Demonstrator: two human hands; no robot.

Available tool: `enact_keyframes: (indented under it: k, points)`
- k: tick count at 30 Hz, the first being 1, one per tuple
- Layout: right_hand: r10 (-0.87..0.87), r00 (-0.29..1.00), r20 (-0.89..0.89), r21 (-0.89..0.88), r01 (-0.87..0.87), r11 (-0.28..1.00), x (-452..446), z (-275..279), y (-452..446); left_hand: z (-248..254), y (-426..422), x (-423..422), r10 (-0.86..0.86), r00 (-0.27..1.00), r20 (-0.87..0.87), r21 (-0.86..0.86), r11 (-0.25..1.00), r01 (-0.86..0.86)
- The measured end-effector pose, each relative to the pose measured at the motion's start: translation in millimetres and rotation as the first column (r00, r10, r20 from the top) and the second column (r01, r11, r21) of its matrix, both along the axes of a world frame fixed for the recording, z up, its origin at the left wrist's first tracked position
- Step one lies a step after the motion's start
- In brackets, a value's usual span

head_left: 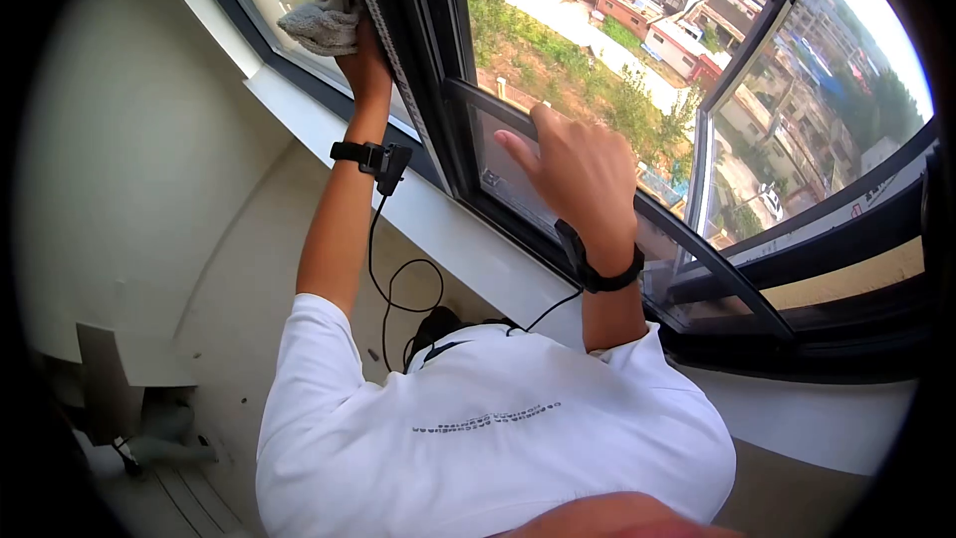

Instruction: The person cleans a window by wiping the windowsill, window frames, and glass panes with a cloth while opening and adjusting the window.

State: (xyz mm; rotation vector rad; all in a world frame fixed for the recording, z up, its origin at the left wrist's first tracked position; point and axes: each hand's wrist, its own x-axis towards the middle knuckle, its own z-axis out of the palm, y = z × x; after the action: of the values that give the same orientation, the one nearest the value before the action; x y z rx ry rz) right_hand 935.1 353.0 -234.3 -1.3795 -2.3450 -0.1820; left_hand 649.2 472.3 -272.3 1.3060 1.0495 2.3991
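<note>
My left hand (365, 52) reaches up to the window pane at the upper left, closed on a grey cloth (329, 20). The bunched cloth lies at the glass and hides most of my fingers. My right hand (588, 164) is over the dark window rail (722, 274) across the lower part of the opening. Its fingers bend over the far side of the rail and are partly hidden, while the thumb sticks out on the near side. Each wrist carries a black strap, with a thin black cable (438, 284) hanging from them.
A black upright window frame (423, 50) stands between my hands. To the right, a window sash (709, 139) is swung outward, high above buildings and a road. The white sill (438, 209) runs below the window. A brown panel (105, 374) and other items are at lower left.
</note>
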Motion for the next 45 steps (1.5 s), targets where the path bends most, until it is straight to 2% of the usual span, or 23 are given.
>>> enact_keyframes:
  k: [2,4,7,8,11,14,17,19,21,23,26,28,29,33,34,36,37,38,43,45]
  points:
    - [-0.011,1.0,0.025,-0.006,0.011,1.0,1,2,-2,-76,20,-26,0.045,0.999,0.018,-0.076,0.996,-0.043]
    - [-0.006,1.0,0.026,0.004,0.006,1.0,1,-1,0,-138,2,-9,-0.154,0.949,0.274,-0.117,0.974,0.191]
    - [-0.002,1.0,-0.004,-0.007,0.002,1.0,2,-1,0,-240,-27,-6,-0.053,0.947,0.317,-0.398,0.899,0.183]
    - [0.0,1.0,-0.012,-0.005,0.0,1.0,2,0,0,-265,-30,-8,-0.022,0.932,0.361,-0.464,0.863,0.2]
    - [-0.021,1.0,0.009,-0.012,0.021,1.0,2,5,-1,-283,-52,4,-0.008,0.872,0.49,-0.59,0.733,0.338]
    - [-0.028,1.0,0.0,0.004,0.028,1.0,2,3,-1,-237,-75,17,0.01,0.806,0.592,-0.618,0.647,0.446]
    - [-0.023,1.0,0.006,0.008,0.023,1.0,4,3,-3,-207,-73,9,-0.169,0.695,0.699,-0.391,0.723,0.569]
    - [-0.027,1.0,0.015,0.006,0.027,1.0,5,6,-3,-172,-69,9,-0.143,0.741,0.657,-0.382,0.784,0.49]
    - [-0.025,0.999,0.026,0.007,0.025,1.0,5,6,-4,-140,-61,0,-0.204,0.782,0.589,-0.293,0.848,0.443]
    - [-0.019,0.999,0.026,0.004,0.018,1.0,6,6,-3,-86,-62,7,-0.183,0.822,0.539,-0.248,0.898,0.363]
    - [-0.012,1.0,-0.017,-0.016,0.012,1.0,8,3,-2,-31,-67,10,-0.267,0.887,0.376,-0.067,0.947,0.314]
    - [-0.015,0.999,-0.038,-0.028,0.014,1.0,9,4,-3,-35,-62,3,-0.194,0.962,0.189,-0.071,0.975,0.211]
    - [-0.019,0.999,-0.038,-0.027,0.018,0.999,8,6,-3,-38,-63,4,-0.162,0.987,0.024,-0.092,0.982,0.163]
    - [-0.045,0.999,-0.008,-0.067,0.044,0.997,6,10,-4,-113,-78,-3,-0.109,0.978,-0.179,-0.341,0.939,0.042]
    - [-0.042,0.999,0.0,-0.061,0.042,0.997,6,11,-3,-129,-86,-8,-0.105,0.965,-0.241,-0.397,0.918,0.0]
    - [-0.046,0.999,-0.006,-0.064,0.046,0.997,5,8,-4,-146,-112,0,-0.166,0.961,-0.222,-0.656,0.754,-0.021]
    - [-0.064,0.996,0.057,-0.043,0.066,0.997,5,11,-6,-167,-116,-4,-0.166,0.948,-0.273,-0.586,0.81,-0.026]
    - [-0.067,0.997,0.047,-0.051,0.069,0.996,4,11,-5,-181,-118,-11,-0.161,0.933,-0.321,-0.506,0.862,-0.025]
    - [-0.086,0.996,0.035,-0.038,0.087,0.996,7,4,-4,-137,-127,-19,-0.178,0.974,-0.141,-0.539,0.839,0.075]
    - [-0.08,0.996,0.034,-0.029,0.081,0.996,7,1,-3,-96,-117,-12,-0.142,0.99,0.019,-0.362,0.922,0.139]
